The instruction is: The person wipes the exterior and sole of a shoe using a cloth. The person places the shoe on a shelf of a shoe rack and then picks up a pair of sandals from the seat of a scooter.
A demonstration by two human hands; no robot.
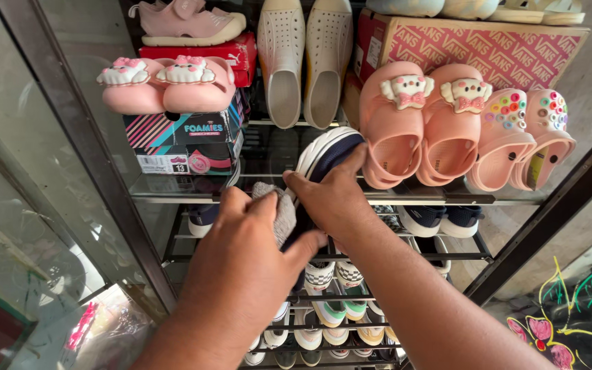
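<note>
Between my hands, the dark navy white-soled sneaker (323, 161) points toward one o'clock, right hand (334, 199) gripping it, left hand (241, 264) fingers pinching a grey cloth (281, 212) against its side.

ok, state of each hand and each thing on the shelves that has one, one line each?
left hand: closed around a grey cloth, pressing it to the shoe
right hand: gripping a dark navy shoe with white sole
navy shoe: lifted, tilted, toe up
white perforated slip-ons: standing on end
pink cat-face clogs: hanging, toes up
pink bear slippers: resting on stacked boxes, closed
</note>
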